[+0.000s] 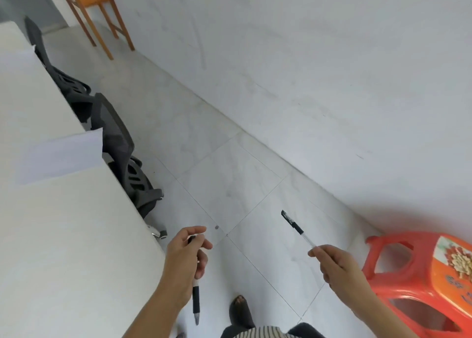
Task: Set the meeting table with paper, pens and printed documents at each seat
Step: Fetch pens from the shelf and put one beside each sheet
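My left hand (pixel 186 253) grips a black pen (pixel 196 302) that hangs tip down beside the white table's edge. A second pen (pixel 296 226) with a clear barrel and black cap is held in my right hand (pixel 337 266); it points up and left over the floor. The white meeting table (pixel 63 248) fills the left side. A sheet of white paper (pixel 63 156) lies near its edge by the nearer chair, and another sheet (pixel 18 59) lies farther along.
Two black mesh office chairs (pixel 120 154) (pixel 69 87) are pushed against the table's right edge. A red plastic stool (pixel 421 281) stands at the lower right by the white wall. A wooden chair (pixel 99 13) stands far back. Tiled floor runs between table and wall.
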Motion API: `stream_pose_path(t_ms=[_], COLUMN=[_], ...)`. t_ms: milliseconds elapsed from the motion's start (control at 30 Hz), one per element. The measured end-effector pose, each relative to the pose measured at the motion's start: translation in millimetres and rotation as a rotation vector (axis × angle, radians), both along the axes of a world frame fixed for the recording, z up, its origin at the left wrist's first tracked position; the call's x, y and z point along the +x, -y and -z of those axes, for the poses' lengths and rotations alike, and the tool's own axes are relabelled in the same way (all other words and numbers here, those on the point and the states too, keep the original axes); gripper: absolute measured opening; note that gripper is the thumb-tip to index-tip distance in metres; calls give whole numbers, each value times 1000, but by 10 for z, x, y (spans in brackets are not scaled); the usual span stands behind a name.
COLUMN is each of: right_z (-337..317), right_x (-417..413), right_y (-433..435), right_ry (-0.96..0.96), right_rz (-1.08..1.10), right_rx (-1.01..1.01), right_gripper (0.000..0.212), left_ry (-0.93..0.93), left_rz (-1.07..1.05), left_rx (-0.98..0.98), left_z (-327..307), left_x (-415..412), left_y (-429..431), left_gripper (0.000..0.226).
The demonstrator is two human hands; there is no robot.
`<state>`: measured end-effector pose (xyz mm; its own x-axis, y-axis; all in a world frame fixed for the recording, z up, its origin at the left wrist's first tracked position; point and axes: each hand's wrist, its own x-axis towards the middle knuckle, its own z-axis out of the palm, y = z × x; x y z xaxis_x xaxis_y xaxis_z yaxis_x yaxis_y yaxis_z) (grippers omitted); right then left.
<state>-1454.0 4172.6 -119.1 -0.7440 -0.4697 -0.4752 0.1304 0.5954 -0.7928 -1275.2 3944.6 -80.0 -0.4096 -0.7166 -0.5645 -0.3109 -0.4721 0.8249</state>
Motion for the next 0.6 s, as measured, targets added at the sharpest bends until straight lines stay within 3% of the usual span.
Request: stream_pose_path(t_ms=[200, 600], right_z=[-50, -65], right_x=[-803, -2839], right_y=[873, 3015], right_ry=[-40, -55], right_rz=[-97, -438], right_rx=[6, 3], right_gripper=[25, 25], left_ry=[-19, 36], left_rz=[-2, -303], left_rx=[0, -54], left_z=[-96, 1], left_x=[-647, -1908], left_y=[781, 2126], left_gripper=[12, 13])
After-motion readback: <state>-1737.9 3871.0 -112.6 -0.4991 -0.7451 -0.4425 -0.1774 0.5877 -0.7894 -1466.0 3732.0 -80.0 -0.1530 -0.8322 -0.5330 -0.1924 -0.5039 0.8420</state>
